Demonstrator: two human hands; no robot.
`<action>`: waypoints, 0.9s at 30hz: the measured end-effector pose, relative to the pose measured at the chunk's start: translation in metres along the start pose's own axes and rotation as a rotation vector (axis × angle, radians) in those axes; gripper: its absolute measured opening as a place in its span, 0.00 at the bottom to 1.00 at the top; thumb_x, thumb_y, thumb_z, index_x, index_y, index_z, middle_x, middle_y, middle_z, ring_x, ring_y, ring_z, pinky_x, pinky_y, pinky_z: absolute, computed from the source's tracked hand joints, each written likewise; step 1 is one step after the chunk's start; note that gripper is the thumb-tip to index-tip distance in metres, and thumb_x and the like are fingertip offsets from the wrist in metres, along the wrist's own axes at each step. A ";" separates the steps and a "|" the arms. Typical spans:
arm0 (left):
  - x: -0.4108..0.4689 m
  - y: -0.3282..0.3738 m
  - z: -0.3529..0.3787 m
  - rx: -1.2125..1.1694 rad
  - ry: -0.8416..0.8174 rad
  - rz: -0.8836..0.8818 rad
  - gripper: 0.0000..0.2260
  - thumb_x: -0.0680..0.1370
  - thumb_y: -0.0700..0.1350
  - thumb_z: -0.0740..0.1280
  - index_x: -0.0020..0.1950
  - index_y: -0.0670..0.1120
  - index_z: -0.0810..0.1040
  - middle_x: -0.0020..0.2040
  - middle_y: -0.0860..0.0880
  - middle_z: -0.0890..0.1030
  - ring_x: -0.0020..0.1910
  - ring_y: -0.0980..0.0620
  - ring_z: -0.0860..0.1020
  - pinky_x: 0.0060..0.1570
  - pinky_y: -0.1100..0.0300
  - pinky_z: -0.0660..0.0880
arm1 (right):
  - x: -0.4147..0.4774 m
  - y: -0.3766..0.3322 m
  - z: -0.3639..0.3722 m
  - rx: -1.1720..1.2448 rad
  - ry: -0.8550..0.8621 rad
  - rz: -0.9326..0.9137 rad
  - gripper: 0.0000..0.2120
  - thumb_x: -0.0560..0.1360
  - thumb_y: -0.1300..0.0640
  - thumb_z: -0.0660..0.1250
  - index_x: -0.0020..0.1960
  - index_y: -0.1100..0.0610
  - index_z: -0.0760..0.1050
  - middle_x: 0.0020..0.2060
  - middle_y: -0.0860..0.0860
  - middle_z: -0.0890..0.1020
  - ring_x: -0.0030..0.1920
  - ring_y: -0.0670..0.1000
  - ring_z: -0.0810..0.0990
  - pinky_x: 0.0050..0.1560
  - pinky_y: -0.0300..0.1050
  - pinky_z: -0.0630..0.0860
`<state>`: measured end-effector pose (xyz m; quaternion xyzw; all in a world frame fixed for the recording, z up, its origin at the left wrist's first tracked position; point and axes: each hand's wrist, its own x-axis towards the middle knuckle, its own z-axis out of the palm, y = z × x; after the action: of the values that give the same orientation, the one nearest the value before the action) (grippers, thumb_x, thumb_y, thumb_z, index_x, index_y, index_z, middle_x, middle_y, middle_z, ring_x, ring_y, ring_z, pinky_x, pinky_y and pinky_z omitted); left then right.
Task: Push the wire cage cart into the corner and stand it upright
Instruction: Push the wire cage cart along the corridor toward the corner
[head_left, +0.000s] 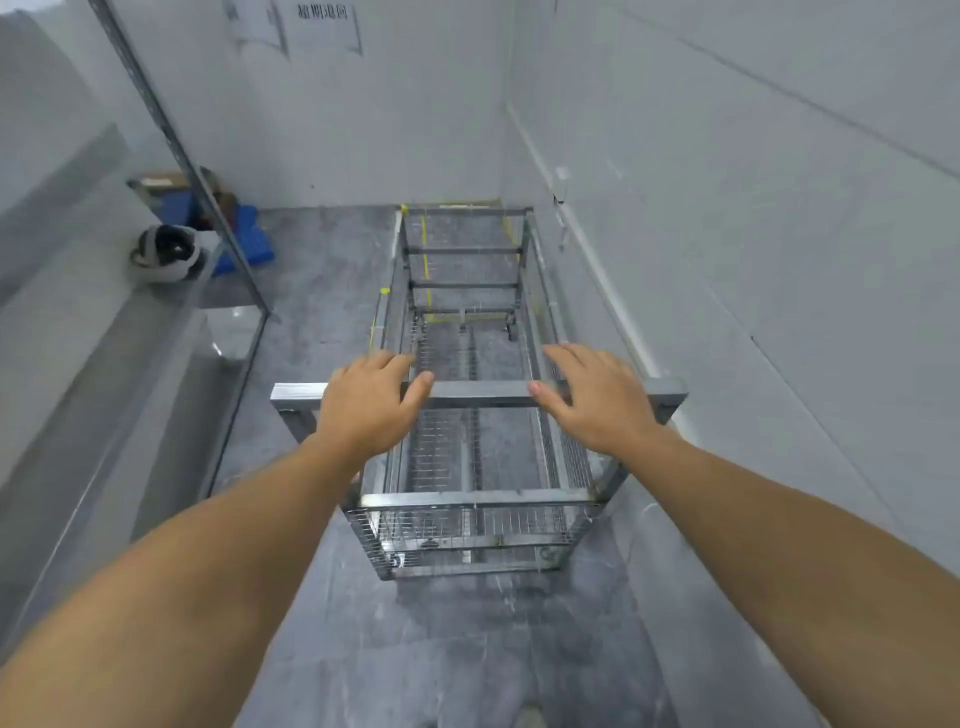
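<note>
- The wire cage cart (467, 395) lies lengthwise on the grey floor (322, 270), its far end reaching toward the corner where the back wall (363, 130) meets the right wall (753, 182).
- Its right side runs just beside the right wall; whether it touches the wall cannot be told.
- The cart is a metal frame with mesh panels; small casters (510, 328) show at the far end, low inside the frame.
- The left hand (371, 402) rests palm down on the near top crossbar (480, 395), fingers spread and extended over it, thumb along the bar's near edge.
- The right hand (589, 400) lies on the same bar, fingers open and reaching forward, thumb against the bar.
- Neither hand wraps fully around the bar; both press flat on it, open rather than clenched.
- Yellow tape (427, 260) marks lines on the floor under the cart's far end.
- To the left stands a shelf (104, 322) with a white headset (166, 252) on it, and a slanted metal post (171, 135) rises beside it.
- A blue item (244, 239) sits on the floor by the back wall, left of the cart.
- A paper notice (322, 21) hangs on the back wall.
</note>
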<state>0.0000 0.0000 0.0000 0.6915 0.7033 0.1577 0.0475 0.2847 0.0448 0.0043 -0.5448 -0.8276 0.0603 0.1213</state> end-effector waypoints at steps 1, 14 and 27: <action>0.001 -0.001 0.004 0.023 0.004 0.010 0.25 0.80 0.63 0.49 0.59 0.50 0.78 0.55 0.50 0.80 0.56 0.45 0.75 0.56 0.47 0.67 | -0.002 0.002 0.004 -0.021 -0.008 0.001 0.31 0.78 0.32 0.50 0.71 0.50 0.68 0.64 0.50 0.76 0.64 0.56 0.72 0.63 0.55 0.67; 0.017 -0.016 0.037 0.181 0.106 0.077 0.21 0.79 0.65 0.49 0.44 0.51 0.71 0.41 0.52 0.77 0.43 0.48 0.73 0.48 0.51 0.62 | 0.011 0.017 0.042 -0.133 0.129 0.059 0.28 0.78 0.30 0.46 0.62 0.44 0.74 0.50 0.45 0.79 0.52 0.52 0.72 0.62 0.55 0.59; 0.074 -0.009 0.046 0.140 0.045 0.067 0.24 0.78 0.69 0.45 0.45 0.52 0.70 0.42 0.53 0.75 0.45 0.49 0.71 0.52 0.50 0.64 | 0.067 0.046 0.044 -0.147 0.058 0.117 0.29 0.77 0.29 0.45 0.65 0.42 0.72 0.54 0.45 0.78 0.58 0.54 0.71 0.70 0.59 0.54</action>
<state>0.0018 0.0802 -0.0353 0.7125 0.6901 0.1252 -0.0220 0.2885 0.1262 -0.0399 -0.6013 -0.7925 -0.0093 0.1011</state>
